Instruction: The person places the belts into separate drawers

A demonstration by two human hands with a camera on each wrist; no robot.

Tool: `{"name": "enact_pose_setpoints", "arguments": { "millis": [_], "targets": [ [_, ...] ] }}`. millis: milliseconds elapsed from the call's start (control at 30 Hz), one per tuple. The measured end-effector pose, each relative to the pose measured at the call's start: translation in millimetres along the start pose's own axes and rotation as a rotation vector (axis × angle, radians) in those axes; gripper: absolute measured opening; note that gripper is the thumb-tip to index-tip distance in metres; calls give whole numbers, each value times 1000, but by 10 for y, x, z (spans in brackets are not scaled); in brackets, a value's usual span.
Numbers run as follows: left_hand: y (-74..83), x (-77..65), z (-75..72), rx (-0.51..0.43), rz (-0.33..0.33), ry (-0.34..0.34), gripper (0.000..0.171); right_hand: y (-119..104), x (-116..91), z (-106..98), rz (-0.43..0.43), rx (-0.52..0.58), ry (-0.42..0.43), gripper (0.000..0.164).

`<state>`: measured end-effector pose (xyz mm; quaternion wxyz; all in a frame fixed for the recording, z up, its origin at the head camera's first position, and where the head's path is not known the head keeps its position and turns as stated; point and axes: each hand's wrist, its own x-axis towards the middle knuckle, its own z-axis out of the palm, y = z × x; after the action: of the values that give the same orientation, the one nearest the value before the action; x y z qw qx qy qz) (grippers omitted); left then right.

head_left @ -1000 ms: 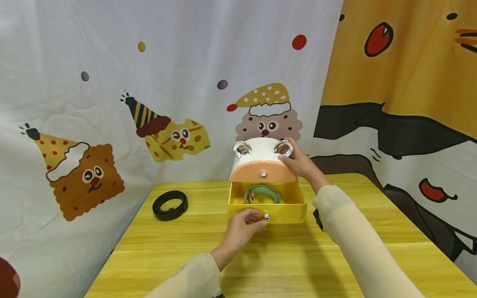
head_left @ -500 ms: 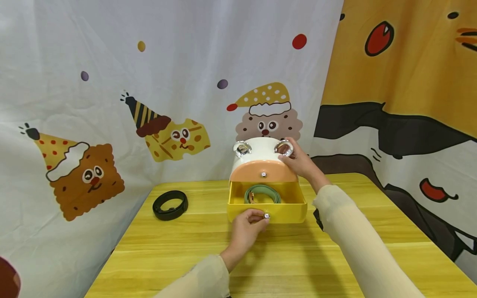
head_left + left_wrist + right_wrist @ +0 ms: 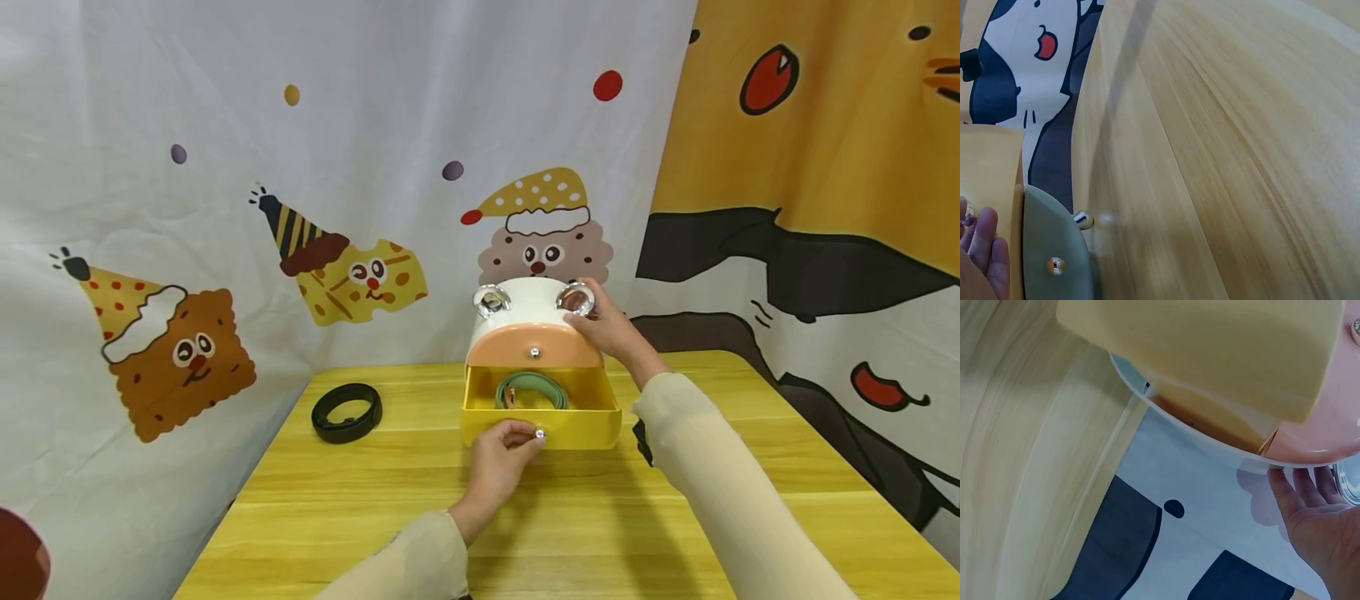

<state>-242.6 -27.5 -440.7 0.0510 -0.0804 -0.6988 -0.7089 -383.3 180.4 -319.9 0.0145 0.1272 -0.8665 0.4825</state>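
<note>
At far left, a coiled black belt [image 3: 348,432] is left lying on the yellow wood-grain tabletop [image 3: 360,492], well apart from both hands. To its right, the left hand [image 3: 493,468] has been brought slightly rightward over the last second: the thumb, earlier just below the silver knob [image 3: 540,434], is now set against it, and the knob appears to be pinched between thumb and fingers. The yellow drawer [image 3: 581,431] is seen pulled out, with no clear shift, and a coiled green belt [image 3: 531,382] is held inside it. By this, better control over the drawer seems to be given. At right, the white-and-orange mini cabinet [image 3: 517,343] is gripped by the right hand [image 3: 609,327], thumb in front and fingers behind the silver ring ear [image 3: 562,295]; this hold is unchanged.
</note>
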Motion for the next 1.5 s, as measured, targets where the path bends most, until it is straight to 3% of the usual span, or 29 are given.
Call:
{"name": "enact_pose_setpoints", "arguments": {
  "millis": [333, 533, 1200, 1500],
  "targets": [
    [-21, 8, 1, -1, 8, 2, 14, 54, -75, 39, 130, 12, -13, 62],
    [-19, 20, -6, 3, 12, 4, 12, 119, -85, 55, 209, 19, -23, 68],
    [-35, 91, -19, 5, 5, 9, 13, 182, -104, 50, 246, 73, -20, 66],
    [-10, 102, 2, 24, 20, 15, 14, 191, -103, 52, 275, 111, -38, 79]
  ]
}}
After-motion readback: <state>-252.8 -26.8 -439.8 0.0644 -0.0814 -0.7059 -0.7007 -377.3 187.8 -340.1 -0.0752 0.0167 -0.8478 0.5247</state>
